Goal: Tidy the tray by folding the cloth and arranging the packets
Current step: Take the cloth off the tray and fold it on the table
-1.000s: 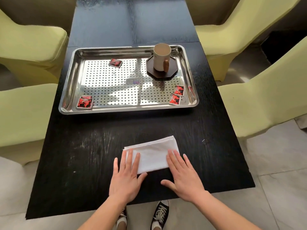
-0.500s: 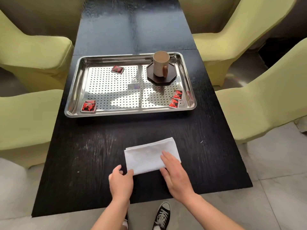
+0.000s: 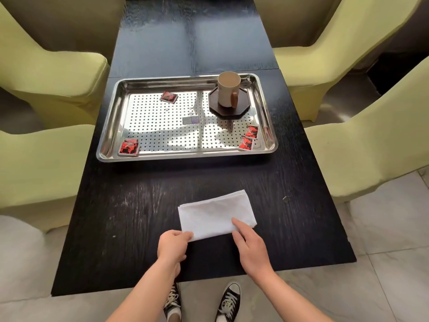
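Gripping folded cloth (image 3: 216,214): left hand (image 3: 173,246), right hand (image 3: 249,246).

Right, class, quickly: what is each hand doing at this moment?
Left hand: pinches the white cloth at its near left corner.
Right hand: pinches the cloth's near right edge, forefinger on top.

We count four red packets (image 3: 128,147), one tray (image 3: 185,156), one mug (image 3: 226,89), one dark coaster (image 3: 243,105), one white cloth (image 3: 213,214). Chairs (image 3: 371,135): four, two at each side of the frame. One left hand (image 3: 173,246), one right hand (image 3: 251,248). Sneakers (image 3: 228,300): two.
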The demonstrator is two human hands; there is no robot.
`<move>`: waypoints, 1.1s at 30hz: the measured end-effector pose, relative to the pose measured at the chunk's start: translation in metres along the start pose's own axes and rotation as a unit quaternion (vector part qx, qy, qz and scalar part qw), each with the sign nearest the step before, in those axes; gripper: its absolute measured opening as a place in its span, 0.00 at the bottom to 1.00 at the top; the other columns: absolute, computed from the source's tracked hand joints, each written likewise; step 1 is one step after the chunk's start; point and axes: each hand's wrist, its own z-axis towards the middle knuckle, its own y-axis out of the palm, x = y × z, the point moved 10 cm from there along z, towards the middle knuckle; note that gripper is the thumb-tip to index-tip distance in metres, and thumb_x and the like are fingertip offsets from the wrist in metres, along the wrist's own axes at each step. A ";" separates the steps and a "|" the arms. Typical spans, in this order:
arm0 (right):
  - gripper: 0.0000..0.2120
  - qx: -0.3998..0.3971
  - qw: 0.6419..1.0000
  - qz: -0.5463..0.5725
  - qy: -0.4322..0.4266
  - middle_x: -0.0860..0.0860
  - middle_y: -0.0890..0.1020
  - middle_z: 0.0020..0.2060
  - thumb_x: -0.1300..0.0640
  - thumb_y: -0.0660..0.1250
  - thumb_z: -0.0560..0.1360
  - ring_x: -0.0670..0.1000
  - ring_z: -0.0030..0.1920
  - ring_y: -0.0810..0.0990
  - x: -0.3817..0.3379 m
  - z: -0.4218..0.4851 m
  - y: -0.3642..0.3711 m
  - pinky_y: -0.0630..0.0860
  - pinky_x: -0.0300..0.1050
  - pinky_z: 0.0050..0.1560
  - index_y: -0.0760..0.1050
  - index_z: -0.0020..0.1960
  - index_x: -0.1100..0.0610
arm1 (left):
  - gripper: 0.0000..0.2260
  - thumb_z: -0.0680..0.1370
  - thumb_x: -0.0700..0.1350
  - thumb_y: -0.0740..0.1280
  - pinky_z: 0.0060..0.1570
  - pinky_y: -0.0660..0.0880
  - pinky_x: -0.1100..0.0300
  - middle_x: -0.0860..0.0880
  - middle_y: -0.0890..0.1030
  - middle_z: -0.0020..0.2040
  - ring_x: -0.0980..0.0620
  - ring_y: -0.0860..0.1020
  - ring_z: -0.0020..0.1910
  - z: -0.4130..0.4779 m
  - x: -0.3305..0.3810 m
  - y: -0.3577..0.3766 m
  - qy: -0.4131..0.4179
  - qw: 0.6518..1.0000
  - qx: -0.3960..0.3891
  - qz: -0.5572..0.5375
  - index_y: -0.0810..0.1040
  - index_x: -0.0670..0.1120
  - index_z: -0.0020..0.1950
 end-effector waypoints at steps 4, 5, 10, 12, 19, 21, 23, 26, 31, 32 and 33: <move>0.18 -0.009 0.997 0.077 0.017 0.38 0.77 0.65 0.56 0.61 0.83 0.36 0.66 0.72 -0.014 0.008 0.017 0.64 0.24 0.61 0.72 0.72 0.50 | 0.05 0.76 0.40 0.70 0.38 0.79 0.53 0.43 0.84 0.42 0.45 0.83 0.40 -0.005 0.002 0.004 0.021 0.999 -0.025 -0.044 0.81 0.39 0.46; 0.19 -0.020 0.993 0.110 0.028 0.39 0.79 0.64 0.56 0.61 0.83 0.35 0.65 0.73 -0.018 0.011 0.024 0.65 0.24 0.60 0.72 0.73 0.49 | 0.04 0.77 0.40 0.70 0.37 0.80 0.54 0.43 0.85 0.43 0.44 0.85 0.41 -0.007 0.002 0.005 0.022 0.998 -0.034 -0.055 0.81 0.39 0.46; 0.26 -0.079 0.976 0.201 0.034 0.38 0.64 0.76 0.53 0.62 0.83 0.36 0.75 0.60 -0.038 0.022 0.059 0.57 0.36 0.73 0.60 0.79 0.48 | 0.03 0.77 0.38 0.70 0.39 0.81 0.55 0.43 0.86 0.41 0.47 0.86 0.41 -0.016 0.011 0.004 0.062 0.995 -0.041 -0.061 0.80 0.39 0.44; 0.27 -0.086 0.972 0.217 0.042 0.39 0.62 0.77 0.52 0.62 0.83 0.38 0.76 0.59 -0.037 0.025 0.066 0.56 0.39 0.75 0.58 0.80 0.48 | 0.03 0.76 0.37 0.70 0.42 0.83 0.51 0.42 0.86 0.41 0.46 0.86 0.42 -0.021 0.017 0.004 0.087 0.994 -0.033 -0.049 0.79 0.39 0.44; 0.24 -0.053 0.964 0.259 0.033 0.35 0.70 0.70 0.44 0.62 0.79 0.32 0.68 0.69 -0.028 0.019 0.056 0.67 0.27 0.64 0.66 0.74 0.39 | 0.03 0.77 0.39 0.69 0.45 0.83 0.45 0.43 0.84 0.41 0.46 0.85 0.43 -0.038 0.039 0.007 0.146 0.989 -0.008 -0.026 0.78 0.42 0.43; 0.21 -0.051 0.963 0.260 0.040 0.33 0.71 0.70 0.45 0.62 0.80 0.31 0.69 0.68 -0.018 0.013 0.056 0.66 0.27 0.66 0.67 0.72 0.39 | 0.04 0.76 0.40 0.69 0.45 0.83 0.44 0.45 0.84 0.41 0.46 0.84 0.43 -0.041 0.044 0.007 0.159 0.987 0.003 -0.017 0.78 0.43 0.42; 0.18 -0.060 0.959 0.270 0.052 0.35 0.72 0.70 0.49 0.61 0.83 0.35 0.71 0.67 -0.009 0.009 0.059 0.64 0.33 0.71 0.69 0.73 0.42 | 0.04 0.75 0.40 0.70 0.45 0.82 0.41 0.46 0.83 0.39 0.45 0.83 0.42 -0.047 0.053 0.011 0.179 0.984 0.007 -0.004 0.78 0.45 0.40; 0.13 -0.059 0.946 0.308 0.083 0.36 0.78 0.63 0.48 0.63 0.82 0.37 0.67 0.73 -0.008 0.013 0.052 0.68 0.35 0.68 0.77 0.66 0.43 | 0.06 0.74 0.41 0.70 0.46 0.81 0.39 0.44 0.82 0.38 0.41 0.82 0.42 -0.059 0.070 0.025 0.213 0.977 0.001 0.014 0.76 0.45 0.39; 0.33 -0.055 0.916 0.376 0.131 0.48 0.86 0.54 0.29 0.63 0.69 0.45 0.57 0.84 -0.016 0.023 0.028 0.77 0.41 0.58 0.81 0.60 0.52 | 0.08 0.74 0.46 0.71 0.42 0.77 0.52 0.49 0.79 0.40 0.51 0.78 0.39 -0.080 0.097 0.050 0.319 0.944 0.013 0.087 0.74 0.49 0.38; 0.35 -0.047 0.911 0.383 0.143 0.50 0.87 0.53 0.28 0.63 0.69 0.47 0.56 0.84 -0.015 0.027 0.021 0.78 0.43 0.57 0.80 0.61 0.55 | 0.08 0.74 0.46 0.72 0.41 0.75 0.56 0.51 0.77 0.41 0.55 0.77 0.40 -0.085 0.102 0.057 0.345 0.932 0.014 0.106 0.74 0.50 0.38; 0.35 -0.043 0.912 0.379 0.151 0.52 0.87 0.52 0.28 0.64 0.70 0.50 0.54 0.85 -0.015 0.032 0.014 0.79 0.46 0.55 0.80 0.60 0.56 | 0.08 0.74 0.45 0.72 0.41 0.74 0.59 0.53 0.76 0.42 0.57 0.76 0.40 -0.090 0.105 0.064 0.367 0.921 0.011 0.129 0.74 0.51 0.39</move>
